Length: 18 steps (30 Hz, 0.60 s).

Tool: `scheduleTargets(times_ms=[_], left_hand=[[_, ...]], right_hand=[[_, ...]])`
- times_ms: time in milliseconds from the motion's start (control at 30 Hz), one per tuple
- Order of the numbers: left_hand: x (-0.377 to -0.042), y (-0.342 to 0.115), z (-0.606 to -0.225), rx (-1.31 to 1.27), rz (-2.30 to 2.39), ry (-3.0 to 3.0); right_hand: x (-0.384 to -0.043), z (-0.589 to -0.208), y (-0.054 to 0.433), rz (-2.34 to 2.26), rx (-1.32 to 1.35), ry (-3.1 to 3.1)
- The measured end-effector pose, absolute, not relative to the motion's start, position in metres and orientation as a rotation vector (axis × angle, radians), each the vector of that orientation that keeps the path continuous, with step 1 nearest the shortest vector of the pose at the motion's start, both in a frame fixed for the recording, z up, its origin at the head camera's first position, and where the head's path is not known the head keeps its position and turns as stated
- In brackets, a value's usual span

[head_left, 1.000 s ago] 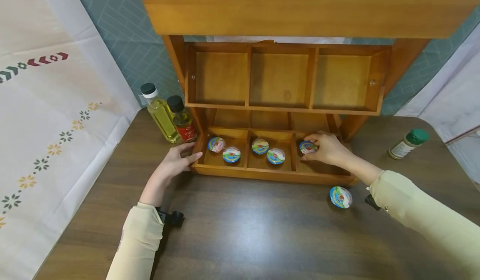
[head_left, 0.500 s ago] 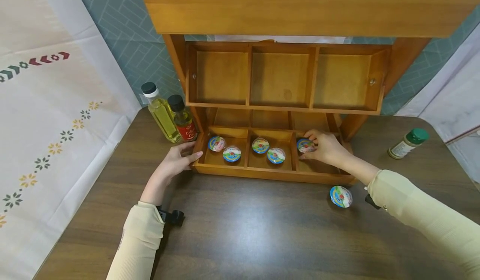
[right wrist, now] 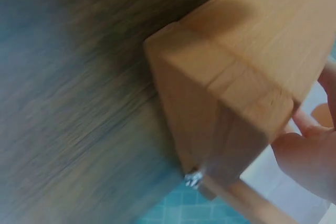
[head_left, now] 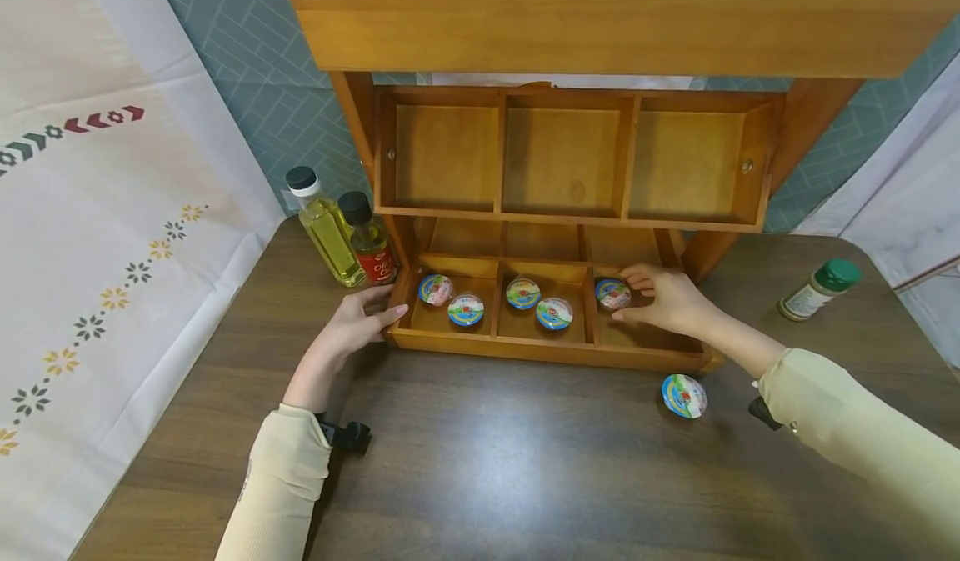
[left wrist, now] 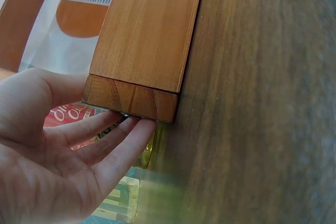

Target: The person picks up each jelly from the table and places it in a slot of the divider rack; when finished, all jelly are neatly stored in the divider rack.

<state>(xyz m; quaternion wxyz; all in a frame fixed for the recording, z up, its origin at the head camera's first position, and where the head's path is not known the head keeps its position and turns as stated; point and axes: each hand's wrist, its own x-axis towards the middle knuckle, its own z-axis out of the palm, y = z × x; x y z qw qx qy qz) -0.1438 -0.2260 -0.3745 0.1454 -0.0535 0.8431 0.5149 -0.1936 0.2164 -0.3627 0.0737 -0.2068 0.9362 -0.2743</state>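
Observation:
In the head view, small round cups with printed foil lids sit in the bottom tray (head_left: 450, 343) of a wooden rack. Two are in the left compartment, two in the middle, and one cup (head_left: 613, 293) in the right. My right hand (head_left: 667, 301) hovers over that right compartment, thumb and fingers spread and just apart from the cup. Another cup (head_left: 684, 396) rests on the table in front of the tray. My left hand (head_left: 351, 324) holds the tray's left end; the left wrist view shows fingers (left wrist: 123, 148) against the outer wood (left wrist: 131, 98), thumb across it.
Two oil bottles (head_left: 330, 236) stand left of the rack, close to my left hand. A green-capped jar (head_left: 817, 290) stands at the right of the table (head_left: 480, 461). The middle tray (head_left: 570, 161) and upper tray (head_left: 600, 32) overhang the bottom one.
My right hand has let go of the cup in the right compartment and drawn back slightly to the right. That cup shifted a little left first. The left hand stays at the tray's end.

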Motion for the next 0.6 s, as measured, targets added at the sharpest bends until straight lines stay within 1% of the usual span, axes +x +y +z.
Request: scheduleTargets(times_ms=[233, 600], left_hand=[[-0.144, -0.227, -0.372, -0.156, 1.484, 2.423], [-0.143, -0.227, -0.374, -0.153, 1.485, 2.426]], right_hand=[[-0.178, -0.356, 0.232, -0.863, -0.702, 2.796], [-0.134, -0.343, 0.252, -0.852, -0.894, 2.97]])
